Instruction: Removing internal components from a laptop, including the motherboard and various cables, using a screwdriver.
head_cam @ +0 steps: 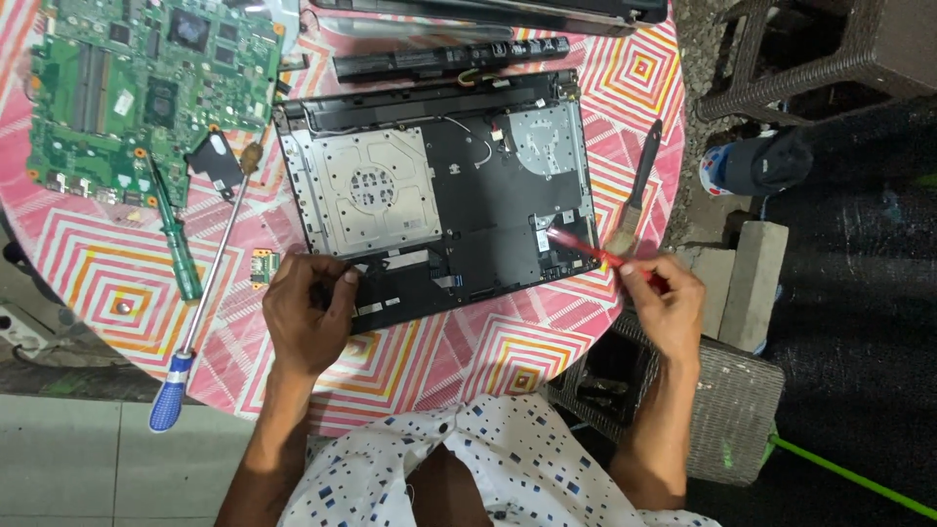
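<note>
- On the counter (pixel 88 283), an opened laptop base (pixel 439 195) lies with its green circuit board (pixel 146 78) and long black battery (pixel 449 57) already out, set apart at the far side.
- Left hand (pixel 307 317) presses flat on the base's near edge, fingers together.
- Right hand (pixel 664 298) pinches a red screwdriver (pixel 595 254), tip at the base's right corner.
- A blue-handled screwdriver (pixel 200 322) and a brush (pixel 634 195) lie unused.
- Judged: stripping well advanced; small parts remain.

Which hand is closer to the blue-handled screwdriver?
Left. The left hand rests on the laptop base beside the blue-handled screwdriver; the right hand is across the base, holding a red tool.
</note>
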